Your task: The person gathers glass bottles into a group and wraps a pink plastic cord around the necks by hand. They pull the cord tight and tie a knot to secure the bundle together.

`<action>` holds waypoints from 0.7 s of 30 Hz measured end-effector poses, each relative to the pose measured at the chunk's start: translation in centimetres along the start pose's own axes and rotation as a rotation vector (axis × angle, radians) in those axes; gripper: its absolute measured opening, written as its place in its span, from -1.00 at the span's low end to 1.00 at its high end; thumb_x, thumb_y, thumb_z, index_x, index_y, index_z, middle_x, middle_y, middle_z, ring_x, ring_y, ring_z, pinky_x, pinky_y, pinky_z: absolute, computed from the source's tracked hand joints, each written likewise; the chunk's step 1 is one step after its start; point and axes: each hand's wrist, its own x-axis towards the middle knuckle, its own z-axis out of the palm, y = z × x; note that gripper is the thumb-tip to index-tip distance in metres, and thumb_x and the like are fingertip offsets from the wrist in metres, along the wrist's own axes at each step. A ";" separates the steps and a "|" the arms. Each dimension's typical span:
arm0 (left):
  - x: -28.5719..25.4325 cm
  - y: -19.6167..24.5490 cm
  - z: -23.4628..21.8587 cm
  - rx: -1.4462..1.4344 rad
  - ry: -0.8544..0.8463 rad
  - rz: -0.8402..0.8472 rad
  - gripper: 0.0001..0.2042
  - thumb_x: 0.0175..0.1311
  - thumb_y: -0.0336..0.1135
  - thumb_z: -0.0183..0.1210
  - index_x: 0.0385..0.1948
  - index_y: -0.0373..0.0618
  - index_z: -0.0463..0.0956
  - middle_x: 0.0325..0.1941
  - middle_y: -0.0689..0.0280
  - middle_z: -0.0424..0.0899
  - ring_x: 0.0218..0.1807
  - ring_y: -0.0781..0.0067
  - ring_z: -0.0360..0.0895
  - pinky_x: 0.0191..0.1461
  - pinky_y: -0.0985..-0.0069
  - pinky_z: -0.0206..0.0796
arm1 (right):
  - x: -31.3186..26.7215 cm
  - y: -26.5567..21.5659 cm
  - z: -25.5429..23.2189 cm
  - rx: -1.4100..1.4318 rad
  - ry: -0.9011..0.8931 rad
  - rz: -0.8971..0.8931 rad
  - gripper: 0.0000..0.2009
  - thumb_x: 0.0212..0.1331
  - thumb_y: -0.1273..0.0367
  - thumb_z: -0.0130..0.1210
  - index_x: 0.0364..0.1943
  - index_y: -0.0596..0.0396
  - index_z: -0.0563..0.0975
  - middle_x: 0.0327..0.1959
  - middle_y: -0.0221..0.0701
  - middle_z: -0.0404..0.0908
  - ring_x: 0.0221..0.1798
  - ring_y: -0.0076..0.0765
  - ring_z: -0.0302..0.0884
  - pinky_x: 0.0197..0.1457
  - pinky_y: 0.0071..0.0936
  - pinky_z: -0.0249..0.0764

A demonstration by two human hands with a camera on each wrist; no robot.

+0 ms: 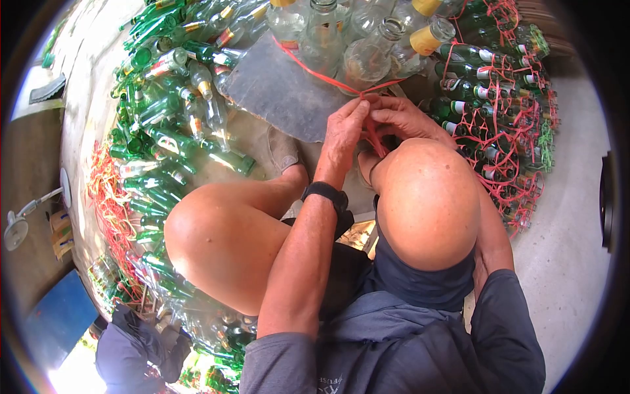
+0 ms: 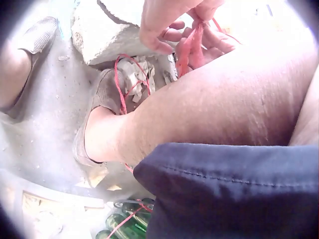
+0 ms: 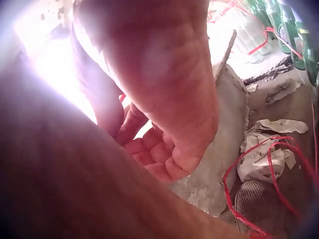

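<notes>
Clear glass bottles (image 1: 362,62) stand on a dark flat slab (image 1: 282,88), with a red string (image 1: 315,73) looped round their near side. The string's two sides meet where both hands come together, at the slab's near edge. The left hand (image 1: 343,131) pinches the red string there between thumb and finger. Beside it, the right hand (image 1: 408,118) pinches the string too, fingers bent. A red bunch (image 2: 192,50) hangs below the fingers in the left wrist view. In the right wrist view the right hand (image 3: 159,114) has curled fingers; its fingertips are partly hidden.
Green bottles (image 1: 161,141) lie piled at the left, with tangled red string (image 1: 108,197) beside them. Bottles bound in red netting (image 1: 495,125) are stacked at the right. Bare knees (image 1: 430,203) flank the forearms. A loose red string (image 3: 228,186) loops near a shoe (image 3: 256,201).
</notes>
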 end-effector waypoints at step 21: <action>0.7 -0.2 -0.6 0.053 0.051 -0.003 -0.71 0.51 -0.21 0.06 -0.02 -0.20 0.67 -0.15 0.32 0.72 -0.15 0.50 0.65 -0.09 0.51 0.52 | -1.2 0.2 -1.1 0.052 0.177 -0.005 -0.87 0.41 0.33 0.22 -0.08 0.02 0.64 -0.27 -0.57 0.64 -0.39 -0.76 0.50 -0.46 -0.73 0.31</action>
